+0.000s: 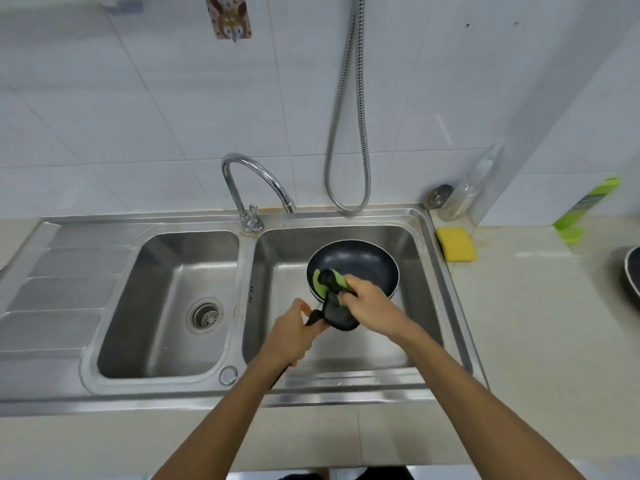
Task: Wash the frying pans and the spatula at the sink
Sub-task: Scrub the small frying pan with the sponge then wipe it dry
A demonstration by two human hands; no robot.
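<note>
A black frying pan (363, 263) lies in the right basin of the steel sink (446, 289). Over its near rim I hold a black spatula (341, 318); its broad dark head sits between my hands. My left hand (292, 336) is closed around the spatula's handle, which runs down towards the sink's front edge. My right hand (372, 304) grips a green scrub pad (323, 280) with dark patches and presses it against the spatula head. A second dark pan (633, 271) shows partly at the right edge on the counter.
The chrome faucet (258, 181) arches over the divider between the basins. The left basin (166, 306) holds only its drain strainer. A yellow sponge (455, 244), a clear bottle (467, 188) and a green box (588, 206) stand at the back right. A metal hose (349, 133) hangs on the wall.
</note>
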